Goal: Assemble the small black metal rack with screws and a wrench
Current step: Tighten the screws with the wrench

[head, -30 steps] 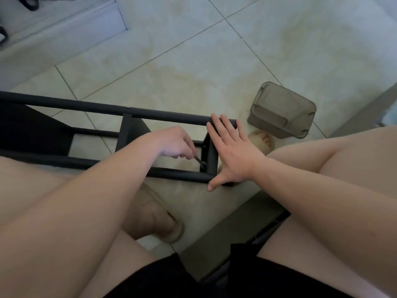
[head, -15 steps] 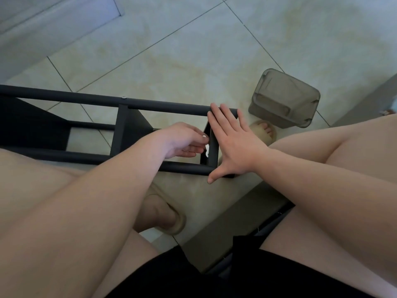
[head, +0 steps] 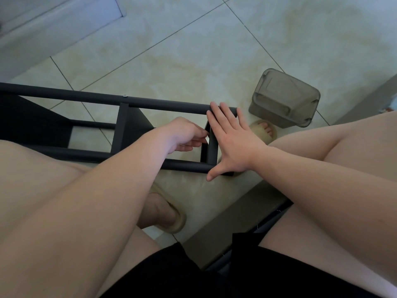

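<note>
The black metal rack [head: 150, 104] lies on its side over the tiled floor, in front of my knees. My right hand [head: 232, 143] lies flat with straight fingers, pressing on the rack's right end panel, with the thumb at the near bar. My left hand [head: 184, 134] reaches inside the frame, its fingers bunched against the inner face of that end panel. The small wrench it gripped a second ago is hidden under those fingers. A screw head [head: 124, 95] shows on the far bar.
A grey translucent plastic box [head: 285, 97] sits upside down on the floor, right of the rack's end. My feet in beige slippers [head: 165, 211] are under and beside the rack. A grey ledge [head: 236, 207] runs under my right leg. A pale step [head: 53, 24] lies far left.
My left hand has turned and pushed closer to the end panel, and the wrench tip seen a second ago is now covered. My right hand has stayed flat on the rack's end.
</note>
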`<state>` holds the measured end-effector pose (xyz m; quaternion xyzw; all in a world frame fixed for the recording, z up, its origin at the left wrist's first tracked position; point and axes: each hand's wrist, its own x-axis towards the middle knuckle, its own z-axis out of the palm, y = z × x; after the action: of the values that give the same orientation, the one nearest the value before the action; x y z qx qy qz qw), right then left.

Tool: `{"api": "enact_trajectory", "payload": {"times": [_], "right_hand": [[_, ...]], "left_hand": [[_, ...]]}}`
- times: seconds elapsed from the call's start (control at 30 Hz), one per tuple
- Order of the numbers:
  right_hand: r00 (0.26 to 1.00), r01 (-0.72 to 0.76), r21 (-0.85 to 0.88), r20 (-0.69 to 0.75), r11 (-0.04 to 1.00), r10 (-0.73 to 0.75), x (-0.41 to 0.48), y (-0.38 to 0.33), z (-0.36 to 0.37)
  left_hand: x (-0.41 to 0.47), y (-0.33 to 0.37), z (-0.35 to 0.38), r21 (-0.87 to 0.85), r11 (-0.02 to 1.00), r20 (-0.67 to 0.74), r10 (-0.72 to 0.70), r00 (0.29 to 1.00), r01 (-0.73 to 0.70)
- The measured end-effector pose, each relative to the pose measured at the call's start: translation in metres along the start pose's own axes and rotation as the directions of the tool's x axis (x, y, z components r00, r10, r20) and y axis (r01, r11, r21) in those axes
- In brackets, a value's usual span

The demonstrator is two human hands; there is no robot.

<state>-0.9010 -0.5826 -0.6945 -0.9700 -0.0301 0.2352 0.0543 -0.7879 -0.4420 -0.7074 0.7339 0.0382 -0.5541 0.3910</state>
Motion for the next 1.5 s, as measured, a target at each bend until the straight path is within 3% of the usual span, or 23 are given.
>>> {"api": "enact_trajectory", "payload": {"times": [0.13,0.3,0.5,0.73,1.5], "right_hand": [[1.000,0.000,0.004,-0.004,1.000,0.000,0.000,0.000,0.000],[1.000,0.000,-0.001,-0.014,1.000,0.000,0.000,-0.001,0.001],[1.000,0.006,0.008,-0.019,1.000,-0.005,0.001,-0.002,0.001],[1.000,0.015,0.010,-0.025,1.000,-0.015,0.001,0.000,0.004],[0.999,0.020,0.006,-0.027,1.000,-0.020,-0.001,-0.002,0.007]], "left_hand": [[-0.002,0.002,-0.003,-0.001,1.000,0.016,0.004,1.000,-0.004],[-0.007,0.003,-0.004,0.120,0.993,0.085,0.007,0.996,-0.017],[-0.005,0.002,-0.002,0.081,0.996,0.034,0.044,0.998,-0.047],[-0.005,0.000,-0.004,0.132,0.991,0.107,-0.018,0.994,0.004],[-0.003,-0.011,-0.010,0.300,0.944,0.137,0.103,0.985,-0.140]]}}
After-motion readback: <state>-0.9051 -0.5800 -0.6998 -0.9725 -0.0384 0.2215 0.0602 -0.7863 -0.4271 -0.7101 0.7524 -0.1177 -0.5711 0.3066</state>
